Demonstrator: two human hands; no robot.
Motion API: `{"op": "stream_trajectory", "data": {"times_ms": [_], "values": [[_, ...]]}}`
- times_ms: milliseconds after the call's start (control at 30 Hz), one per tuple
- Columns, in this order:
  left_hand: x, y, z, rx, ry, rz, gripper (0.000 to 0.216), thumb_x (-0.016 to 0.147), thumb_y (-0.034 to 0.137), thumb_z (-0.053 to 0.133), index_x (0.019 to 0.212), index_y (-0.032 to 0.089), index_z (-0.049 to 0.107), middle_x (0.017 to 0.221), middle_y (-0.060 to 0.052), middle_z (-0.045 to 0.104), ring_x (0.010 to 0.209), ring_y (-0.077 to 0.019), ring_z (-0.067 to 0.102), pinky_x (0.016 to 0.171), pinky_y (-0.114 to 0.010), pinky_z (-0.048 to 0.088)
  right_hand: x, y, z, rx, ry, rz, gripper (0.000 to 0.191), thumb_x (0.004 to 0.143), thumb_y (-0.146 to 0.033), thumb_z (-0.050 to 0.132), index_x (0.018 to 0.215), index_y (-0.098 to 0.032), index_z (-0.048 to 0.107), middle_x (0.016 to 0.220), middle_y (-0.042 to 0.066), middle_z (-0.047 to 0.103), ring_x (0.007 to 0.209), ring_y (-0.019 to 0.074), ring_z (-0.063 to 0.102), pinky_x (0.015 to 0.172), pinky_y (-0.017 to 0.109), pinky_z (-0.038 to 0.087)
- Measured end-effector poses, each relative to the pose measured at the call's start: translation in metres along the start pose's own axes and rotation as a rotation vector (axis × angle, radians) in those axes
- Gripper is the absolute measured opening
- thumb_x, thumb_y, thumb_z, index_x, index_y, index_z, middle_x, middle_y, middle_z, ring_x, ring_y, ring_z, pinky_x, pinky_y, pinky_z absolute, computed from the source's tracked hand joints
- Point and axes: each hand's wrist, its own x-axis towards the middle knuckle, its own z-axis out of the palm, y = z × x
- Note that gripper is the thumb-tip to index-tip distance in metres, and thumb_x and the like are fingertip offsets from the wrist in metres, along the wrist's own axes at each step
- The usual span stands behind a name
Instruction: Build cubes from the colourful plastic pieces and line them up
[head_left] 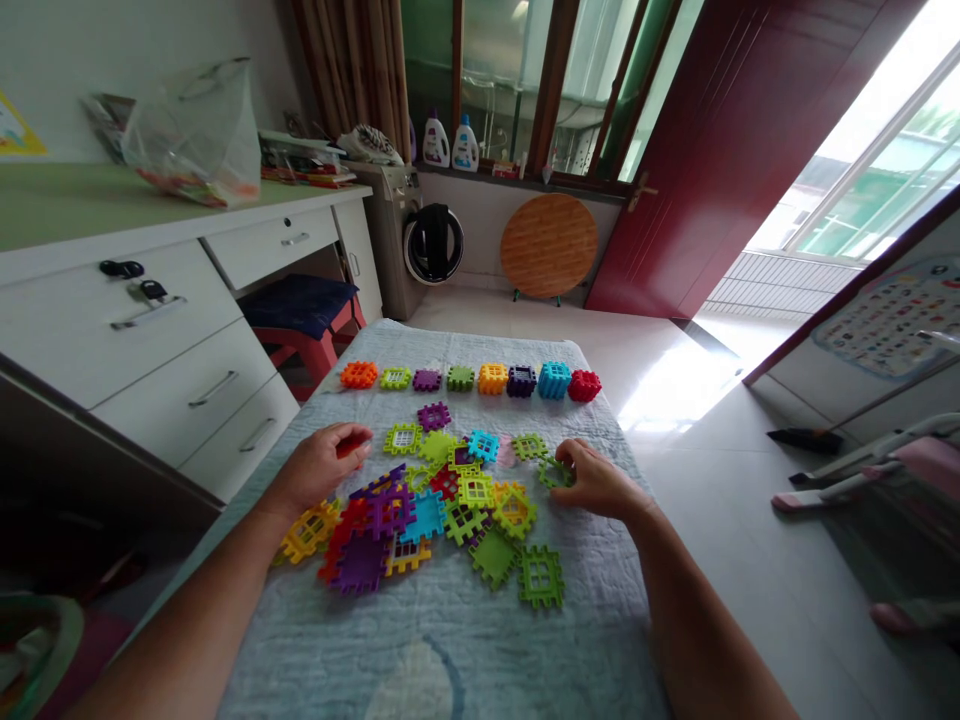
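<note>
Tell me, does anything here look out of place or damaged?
Nothing looks damaged. Only the loose tiles stand out: they lie in a jumbled, overlapping heap between the left hand and the right hand, which pinches a green tile; the row of cubes behind is straight.

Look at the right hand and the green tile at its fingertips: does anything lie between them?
Nothing visible does. The right hand has its fingertips closed on the green tile, at the right edge of the pile of tiles on the blanket.
</note>
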Motion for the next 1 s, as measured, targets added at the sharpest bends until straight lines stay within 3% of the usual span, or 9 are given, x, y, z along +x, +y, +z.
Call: {"op": "stream_trajectory", "data": {"times_ms": [133,267,400,533,767,1000], "values": [[0.000,0.002,0.000,-0.009,0.014,-0.005,0.036,0.070,0.047,0.058,0.091,0.019,0.063,0.094,-0.005,0.070,0.086,-0.0226,0.066,0.075,-0.030,0.054,-0.003,0.005,-0.004,0.191,-0.010,-0.094,0.037,0.064,-0.021,0.061,0.099,-0.021,0.049,0.095,0.002,0.050,0.077,0.0139,0.051,0.069,0.027,0.045],[-0.001,0.002,0.000,-0.009,0.020,-0.016,0.037,0.069,0.048,0.059,0.092,0.019,0.064,0.094,-0.005,0.071,0.083,-0.0224,0.067,0.074,-0.029,0.054,0.000,0.005,-0.002,0.261,0.078,-0.220,0.043,0.066,-0.017,0.060,0.106,-0.023,0.048,0.099,0.002,0.048,0.082,0.0142,0.050,0.071,0.028,0.047],[-0.001,0.000,0.000,0.001,0.013,-0.017,0.038,0.070,0.048,0.058,0.093,0.019,0.064,0.095,-0.005,0.071,0.085,-0.0230,0.066,0.078,-0.031,0.054,0.004,0.003,0.004,0.252,0.200,-0.255,0.047,0.066,-0.013,0.057,0.111,-0.024,0.047,0.103,0.004,0.045,0.088,0.0158,0.050,0.073,0.029,0.048],[0.001,-0.003,0.001,-0.005,0.000,-0.021,0.038,0.070,0.048,0.058,0.094,0.019,0.063,0.096,-0.006,0.070,0.086,-0.0232,0.066,0.078,-0.032,0.054,0.013,0.004,0.015,0.186,0.286,-0.267,0.051,0.064,-0.010,0.055,0.114,-0.023,0.048,0.105,0.005,0.045,0.095,0.0187,0.049,0.085,0.035,0.046],[0.001,-0.003,0.000,0.005,0.005,-0.017,0.036,0.071,0.048,0.057,0.093,0.019,0.063,0.095,-0.006,0.070,0.085,-0.0229,0.066,0.078,-0.032,0.054,0.031,0.008,0.034,0.116,0.281,-0.285,0.052,0.066,-0.011,0.057,0.117,-0.020,0.051,0.110,0.008,0.047,0.107,0.0222,0.046,0.098,0.040,0.040],[0.001,-0.002,0.000,-0.002,0.005,0.001,0.036,0.071,0.047,0.058,0.092,0.019,0.063,0.095,-0.005,0.070,0.086,-0.0227,0.066,0.080,-0.032,0.053,0.033,0.010,0.035,0.084,0.246,-0.262,0.056,0.068,-0.020,0.063,0.122,-0.020,0.049,0.115,0.009,0.047,0.112,0.0249,0.044,0.100,0.043,0.036]]}}
